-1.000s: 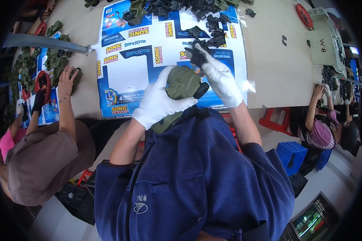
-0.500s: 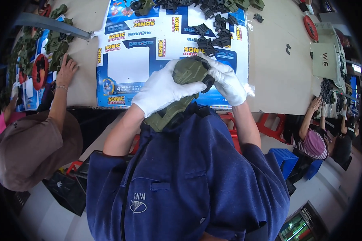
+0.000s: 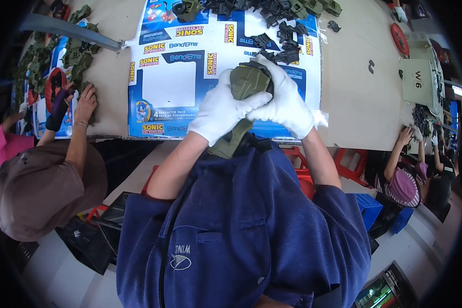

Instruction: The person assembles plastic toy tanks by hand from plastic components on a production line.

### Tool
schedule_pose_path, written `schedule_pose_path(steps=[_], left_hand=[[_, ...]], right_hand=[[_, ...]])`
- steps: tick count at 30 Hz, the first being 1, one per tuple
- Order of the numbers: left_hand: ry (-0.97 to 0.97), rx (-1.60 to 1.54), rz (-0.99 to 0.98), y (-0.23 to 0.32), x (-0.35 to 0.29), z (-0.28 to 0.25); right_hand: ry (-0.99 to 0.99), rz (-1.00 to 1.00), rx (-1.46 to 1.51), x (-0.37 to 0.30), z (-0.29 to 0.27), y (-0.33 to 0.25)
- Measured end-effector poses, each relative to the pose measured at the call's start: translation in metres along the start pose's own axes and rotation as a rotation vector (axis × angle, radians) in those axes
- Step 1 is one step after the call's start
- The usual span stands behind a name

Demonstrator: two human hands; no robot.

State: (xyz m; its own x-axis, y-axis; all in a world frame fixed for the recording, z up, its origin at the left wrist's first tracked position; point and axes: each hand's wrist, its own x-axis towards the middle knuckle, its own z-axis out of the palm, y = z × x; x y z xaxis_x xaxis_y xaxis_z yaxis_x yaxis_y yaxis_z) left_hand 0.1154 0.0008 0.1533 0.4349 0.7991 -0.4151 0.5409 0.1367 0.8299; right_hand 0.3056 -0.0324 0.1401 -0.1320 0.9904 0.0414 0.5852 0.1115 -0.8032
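Two gloved hands' fingers [image 3: 231,105] closed around green toy [image 3: 246,82] above cardboard-covered table [image 3: 354,97].

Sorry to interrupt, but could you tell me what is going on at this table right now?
A person in white gloves holds an olive-green plastic toy part between both hands, the left hand and the right hand wrapped around it above a flattened blue and white printed carton on the table. Small dark plastic pieces lie scattered along the carton's far edge. To the left, another person's hand rests among green parts.
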Motion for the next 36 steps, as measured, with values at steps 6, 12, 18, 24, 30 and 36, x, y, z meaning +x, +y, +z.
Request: schedule_pose_path(steps=[6,12,18,24,30,36], left_hand=[[0.154,-0.126,0.626,-0.045,0.026,-0.004],[0.039,-0.564,0.602,-0.033,0.019,0.015],[0.191,-0.496,0.686,-0.021,0.025,0.016],[0.221,-0.536,0.578,-0.038,0.026,0.023],[0.007,-0.348,0.222,-0.082,0.076,0.048],[0.539,0.176,0.073,-0.118,0.181,-0.031]], right_hand=[[0.010,-0.135,0.202,-0.001,-0.001,0.016],[0.107,-0.170,0.173,-0.012,0.016,0.005],[0.424,-0.205,0.193,-0.007,0.037,-0.006],[0.466,-0.259,0.155,-0.007,0.051,-0.001],[0.419,0.441,0.610,-0.018,0.063,0.026],[1.279,0.584,0.918,-0.072,-0.003,0.162]])
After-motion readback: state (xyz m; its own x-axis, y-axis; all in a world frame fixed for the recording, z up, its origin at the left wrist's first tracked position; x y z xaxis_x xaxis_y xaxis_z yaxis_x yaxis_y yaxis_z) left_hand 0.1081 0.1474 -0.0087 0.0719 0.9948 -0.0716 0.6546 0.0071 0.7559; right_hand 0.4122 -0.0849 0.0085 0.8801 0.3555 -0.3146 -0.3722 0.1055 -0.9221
